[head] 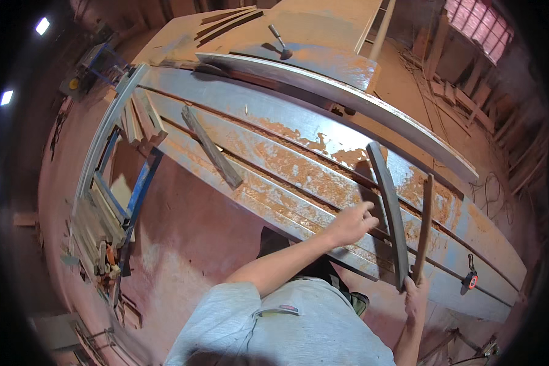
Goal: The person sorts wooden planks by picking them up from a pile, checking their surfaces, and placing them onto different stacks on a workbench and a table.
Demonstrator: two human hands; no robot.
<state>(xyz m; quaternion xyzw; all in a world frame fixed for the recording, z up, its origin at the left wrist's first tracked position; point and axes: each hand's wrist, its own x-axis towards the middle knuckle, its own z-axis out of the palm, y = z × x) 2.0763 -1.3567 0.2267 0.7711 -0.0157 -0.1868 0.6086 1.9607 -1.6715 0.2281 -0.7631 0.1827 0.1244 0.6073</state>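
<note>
My right hand (415,295) grips two wooden strips by their near ends. One is a dark grey strip (390,210); the other is a narrower brown strip (424,228) to its right. Both slant up over a grooved metal machine table (274,105) strewn with sawdust. My left hand (354,224) hovers over the table just left of the dark strip, fingers loosely curled and apart, with nothing visible in them. Further left, a weathered wooden strip (212,147) lies across the grooves by itself.
A long straight fence (347,94) runs along the table's far side. Beyond it, a brush (281,43) and thin strips (228,25) rest on a dusty board. A tape measure (471,278) sits at the right. Stacked wood offcuts (98,224) fill a blue frame (142,187) at left.
</note>
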